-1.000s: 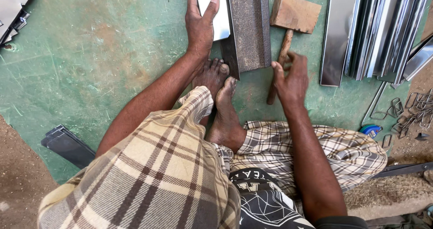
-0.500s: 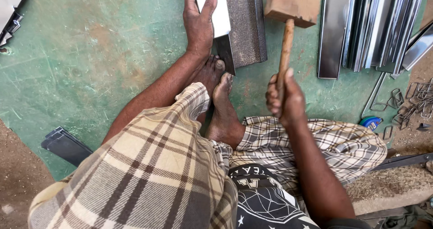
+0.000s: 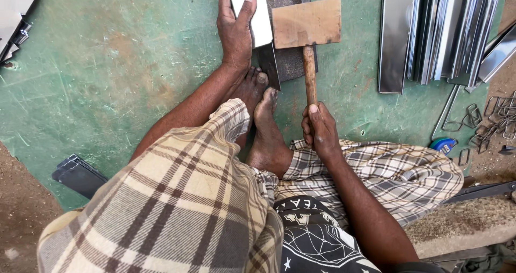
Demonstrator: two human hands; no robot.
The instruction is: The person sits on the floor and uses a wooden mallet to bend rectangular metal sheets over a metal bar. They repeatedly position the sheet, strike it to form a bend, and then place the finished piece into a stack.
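My right hand [image 3: 321,129] was clenched round the handle of a wooden mallet [image 3: 307,23], its block head resting over the dark iron bar [image 3: 290,63] on the green floor [image 3: 107,79]. My left hand [image 3: 235,28] lay flat and unclenched on the shiny sheet-metal strip [image 3: 258,9] beside the mallet head, my bare feet [image 3: 263,117] touching the bar's near end. Folded metal sections [image 3: 430,31] lay stacked well to the right; no containers showed.

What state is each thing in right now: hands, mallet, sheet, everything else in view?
left hand: flat, pressing on the metal sheet
right hand: shut on the mallet handle
wooden mallet: head over the dark steel bar, handle toward the person
metal sheet: lying along the bar's left edge, under the left hand
dark steel bar: flat on the green floor, near end at the toes
folded metal strips: stacked side by side, untouched
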